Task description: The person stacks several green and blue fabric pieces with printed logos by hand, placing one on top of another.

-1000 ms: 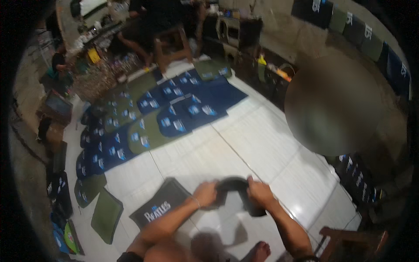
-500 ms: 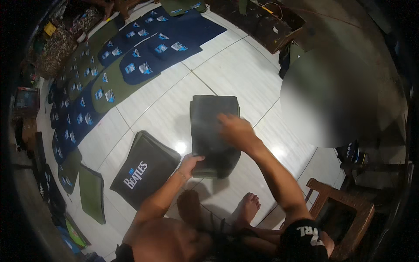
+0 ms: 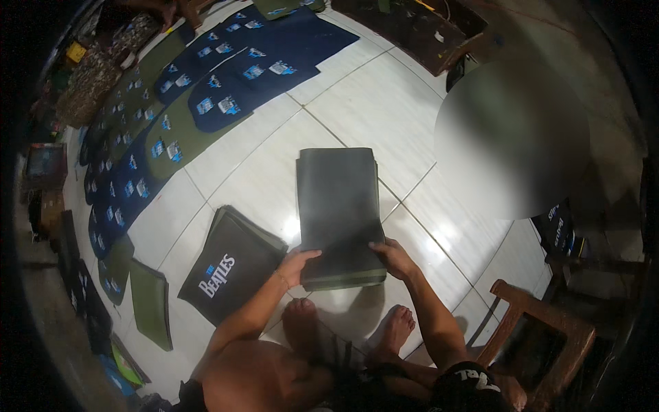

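In front of me is a stack of dark sheets (image 3: 338,206), black on top with green edges showing at its near end. My left hand (image 3: 298,266) grips the stack's near left edge, thumb lying on the top sheet. On the opposite side, my right hand (image 3: 392,258) holds the near right edge the same way, thumb on top. The fingers of both hands are mostly hidden beside and under the stack. Close to my left forearm, a second pile of dark sheets (image 3: 240,240) with printed lettering lies tilted on the floor.
White floor tiles (image 3: 274,144) surround the stack. Navy and green printed pieces (image 3: 240,82) overlap across the far left. A folded green piece (image 3: 151,302) lies at left. A wooden chair (image 3: 504,295) stands near right, and a dark wooden box (image 3: 425,41) at the back.
My right hand has come down from the middle of the top sheet to the stack's near right edge and now grips it. My left hand stays at the left edge.
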`<act>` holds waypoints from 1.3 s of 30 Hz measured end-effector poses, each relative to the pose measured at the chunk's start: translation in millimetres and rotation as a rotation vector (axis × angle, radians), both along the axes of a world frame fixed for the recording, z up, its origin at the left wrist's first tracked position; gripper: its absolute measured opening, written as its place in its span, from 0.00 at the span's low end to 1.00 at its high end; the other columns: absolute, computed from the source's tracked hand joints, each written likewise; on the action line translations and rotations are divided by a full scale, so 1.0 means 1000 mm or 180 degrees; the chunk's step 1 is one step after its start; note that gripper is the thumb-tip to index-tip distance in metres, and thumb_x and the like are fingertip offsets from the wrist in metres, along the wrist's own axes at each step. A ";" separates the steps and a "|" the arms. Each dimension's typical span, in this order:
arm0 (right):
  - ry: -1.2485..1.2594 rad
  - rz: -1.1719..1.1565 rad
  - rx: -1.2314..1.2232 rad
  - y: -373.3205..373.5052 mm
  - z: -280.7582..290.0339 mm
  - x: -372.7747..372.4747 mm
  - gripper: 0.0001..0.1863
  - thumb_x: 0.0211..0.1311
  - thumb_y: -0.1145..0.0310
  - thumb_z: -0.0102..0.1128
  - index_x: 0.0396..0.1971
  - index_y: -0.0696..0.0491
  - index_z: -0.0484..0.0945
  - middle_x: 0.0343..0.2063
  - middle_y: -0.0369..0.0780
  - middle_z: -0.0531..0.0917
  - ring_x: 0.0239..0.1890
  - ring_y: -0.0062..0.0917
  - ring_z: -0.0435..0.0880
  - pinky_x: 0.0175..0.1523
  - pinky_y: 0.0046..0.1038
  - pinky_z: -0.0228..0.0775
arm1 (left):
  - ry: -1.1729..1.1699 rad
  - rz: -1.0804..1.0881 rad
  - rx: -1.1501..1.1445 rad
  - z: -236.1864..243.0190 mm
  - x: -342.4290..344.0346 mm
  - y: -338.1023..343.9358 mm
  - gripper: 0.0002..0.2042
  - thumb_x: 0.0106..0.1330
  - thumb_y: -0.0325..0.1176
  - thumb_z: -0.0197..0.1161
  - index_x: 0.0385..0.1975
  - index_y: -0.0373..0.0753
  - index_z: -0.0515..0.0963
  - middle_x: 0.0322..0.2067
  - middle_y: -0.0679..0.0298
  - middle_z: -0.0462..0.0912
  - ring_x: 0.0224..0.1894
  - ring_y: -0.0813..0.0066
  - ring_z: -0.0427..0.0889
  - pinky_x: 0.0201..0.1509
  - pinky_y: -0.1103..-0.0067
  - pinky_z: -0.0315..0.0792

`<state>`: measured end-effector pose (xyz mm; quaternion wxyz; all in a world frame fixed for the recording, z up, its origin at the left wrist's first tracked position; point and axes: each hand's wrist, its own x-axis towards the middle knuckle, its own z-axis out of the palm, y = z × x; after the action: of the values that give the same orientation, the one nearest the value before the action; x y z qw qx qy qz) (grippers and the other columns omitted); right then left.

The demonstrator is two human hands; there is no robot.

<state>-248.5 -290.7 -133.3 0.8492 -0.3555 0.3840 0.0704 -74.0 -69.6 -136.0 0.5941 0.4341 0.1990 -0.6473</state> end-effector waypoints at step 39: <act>-0.0525 -0.0482 -0.0660 0.053 0.049 0.076 0.20 0.60 0.66 0.63 0.47 0.63 0.73 0.38 0.42 0.82 0.37 0.23 0.82 0.44 0.26 0.77 | -0.3129 -0.0866 0.0170 0.068 -0.013 -0.014 0.16 0.59 0.37 0.68 0.40 0.30 0.80 0.33 0.59 0.84 0.33 0.77 0.82 0.38 0.79 0.76</act>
<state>-172.7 -237.7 -83.8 0.8395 -0.4159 0.3438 -0.0633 -86.6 -83.9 -68.1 0.5166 0.7243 -0.1458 -0.4327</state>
